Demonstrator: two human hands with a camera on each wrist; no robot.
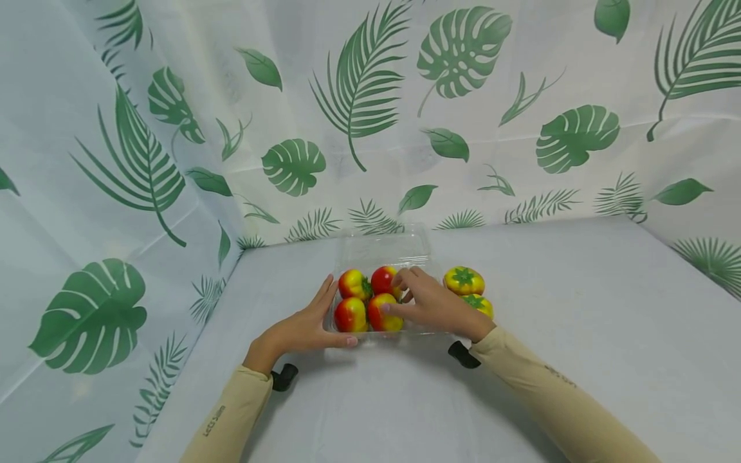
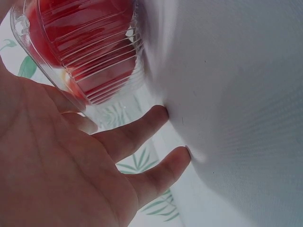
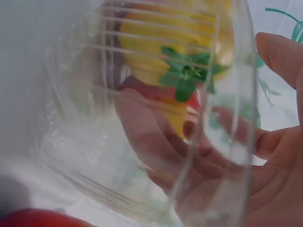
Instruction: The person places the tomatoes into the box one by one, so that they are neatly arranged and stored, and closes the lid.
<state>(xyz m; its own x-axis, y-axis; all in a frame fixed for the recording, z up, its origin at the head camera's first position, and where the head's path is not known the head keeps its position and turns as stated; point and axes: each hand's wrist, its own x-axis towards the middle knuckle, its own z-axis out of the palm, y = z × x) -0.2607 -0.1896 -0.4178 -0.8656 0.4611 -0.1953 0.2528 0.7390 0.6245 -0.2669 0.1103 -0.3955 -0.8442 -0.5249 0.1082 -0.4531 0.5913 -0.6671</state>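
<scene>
A clear plastic clamshell box lies with its lid folded back. In its left and middle part sit several red-and-yellow fruits, among them a front-left fruit and a front-middle fruit. My left hand rests at the box's left front corner, fingers along the side and thumb along the front. Two of its fingertips touch the table in the left wrist view. My right hand reaches over the box, its loosely bent fingers inside, seen through the clear wall near a green-topped fruit.
To the right of the box stand a back yellow fruit and a front yellow fruit, both with green leafy tops. Under them is the white-covered table. A leaf-printed curtain hangs behind and at both sides.
</scene>
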